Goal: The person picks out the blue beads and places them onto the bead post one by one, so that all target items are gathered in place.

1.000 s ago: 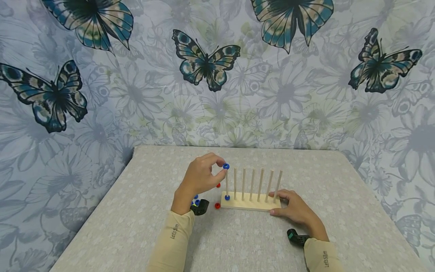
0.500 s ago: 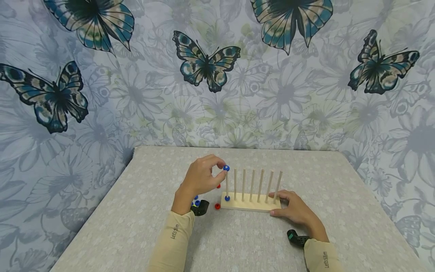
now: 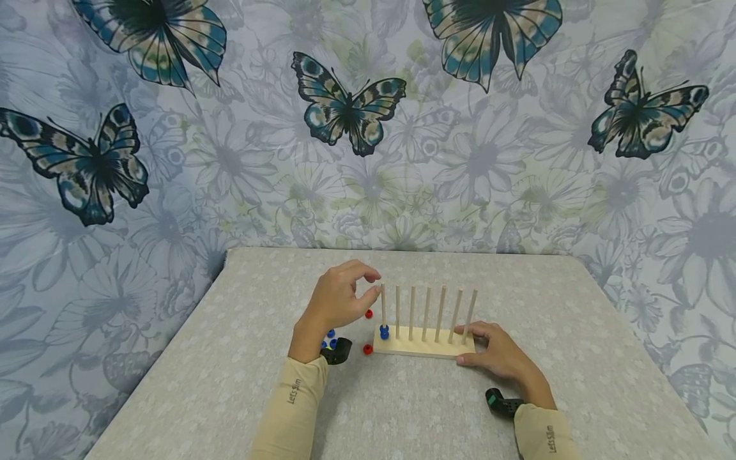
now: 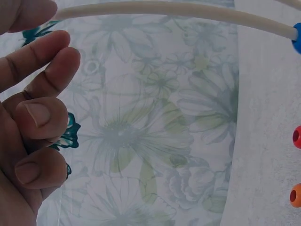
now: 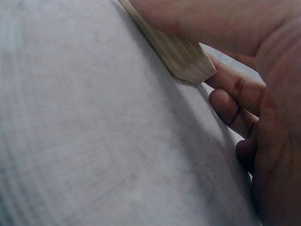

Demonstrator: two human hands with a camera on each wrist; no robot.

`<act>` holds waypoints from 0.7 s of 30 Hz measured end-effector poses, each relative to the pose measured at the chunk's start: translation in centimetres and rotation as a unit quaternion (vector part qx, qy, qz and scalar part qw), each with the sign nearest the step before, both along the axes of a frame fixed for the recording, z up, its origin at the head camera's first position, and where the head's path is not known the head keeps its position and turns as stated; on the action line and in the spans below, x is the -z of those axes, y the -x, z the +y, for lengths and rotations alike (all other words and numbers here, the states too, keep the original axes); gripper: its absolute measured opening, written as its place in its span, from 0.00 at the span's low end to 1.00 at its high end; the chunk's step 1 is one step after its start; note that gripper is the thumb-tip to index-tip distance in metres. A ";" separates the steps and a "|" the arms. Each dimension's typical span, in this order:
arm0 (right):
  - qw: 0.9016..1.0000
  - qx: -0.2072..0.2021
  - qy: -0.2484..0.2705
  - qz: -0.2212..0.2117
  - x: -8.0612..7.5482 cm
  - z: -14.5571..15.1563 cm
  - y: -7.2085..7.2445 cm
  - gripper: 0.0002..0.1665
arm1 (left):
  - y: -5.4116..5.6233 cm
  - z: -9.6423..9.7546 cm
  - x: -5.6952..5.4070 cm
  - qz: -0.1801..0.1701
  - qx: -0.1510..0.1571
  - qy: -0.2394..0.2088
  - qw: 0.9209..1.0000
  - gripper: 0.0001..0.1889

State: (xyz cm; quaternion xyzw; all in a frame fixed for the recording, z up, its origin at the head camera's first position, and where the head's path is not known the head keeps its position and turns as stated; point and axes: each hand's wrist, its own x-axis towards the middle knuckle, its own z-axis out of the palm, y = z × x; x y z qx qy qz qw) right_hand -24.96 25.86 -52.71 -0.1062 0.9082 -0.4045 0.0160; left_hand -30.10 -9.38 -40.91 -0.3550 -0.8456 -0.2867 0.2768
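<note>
5 butterflies [image 3: 349, 114], dark w/ teal patches, are spread L to R over the pale flowery backdrop [image 3: 230, 156]. Below is a table [image 3: 402, 409] w/ a pale patterned cloth.

From L: a tan sleeve [image 3: 299, 396] w/ dark lettering, then the L hand [image 3: 339, 295], raised above the table. Thumb & forefinger make a loose C, tips parted, gripping nothing. Tips are right by the top of the nearest peg; can't tell if they touch it. At the wrist is a black gadget [image 3: 339, 351]; beside it, partly hidden, loose blue beads [image 3: 330, 333] lie on the cloth w/ a bit of yellow showing.

Next, 2 loose red beads [image 3: 368, 349] on the cloth near the stand's L end, 1 closer to the person, 1 farther back. L wrist view also gets an orange bead [image 4: 297, 189] on the cloth, near a red bead.

Just R of mid-table: the wooden stand [image 3: 425, 349], a flat base w/ 7 thin upright pegs in a row. Leftmost peg [image 3: 384, 308] holds 2 threaded blue beads [image 3: 384, 331], stacked at its foot. Other 6 pegs [image 3: 427, 313] run off to the R.

At the stand's R end, the R hand [image 3: 503, 354] grasps the base, thumb on the near edge, fingers at the far side. R wrist view, a bit blurry, shows the base corner btwn thumb & fingers. Farther R: a 2nd black gadget [image 3: 504, 403] w/ a green patch, then another tan sleeve [image 3: 546, 431].
</note>
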 end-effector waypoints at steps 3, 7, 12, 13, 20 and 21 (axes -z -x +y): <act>1.000 0.004 0.001 -0.005 0.0 0.0 0.0 0.37 | 0.0 -0.2 -0.2 0.013 -0.003 -0.011 1.000 0.05; 1.000 0.008 -0.002 -0.010 -0.1 0.0 -0.1 0.37 | -0.1 -0.4 -0.5 0.026 -0.007 -0.038 0.999 0.06; 1.000 0.006 0.003 -0.012 -0.1 0.0 -0.1 0.37 | -0.3 -0.7 -0.7 0.035 -0.031 -0.073 0.996 0.07; 1.000 0.005 0.002 -0.011 0.0 0.0 -0.1 0.37 | -0.3 -0.8 -0.7 0.036 -0.037 -0.079 0.996 0.07; 1.000 0.011 0.010 -0.022 0.0 0.1 -0.2 0.38 | -0.3 -2.0 -0.5 0.036 -0.055 -0.105 0.992 0.06; 1.000 0.011 0.009 -0.023 -0.1 0.1 -0.2 0.38 | -0.4 -2.2 -0.5 0.034 -0.056 -0.105 0.992 0.06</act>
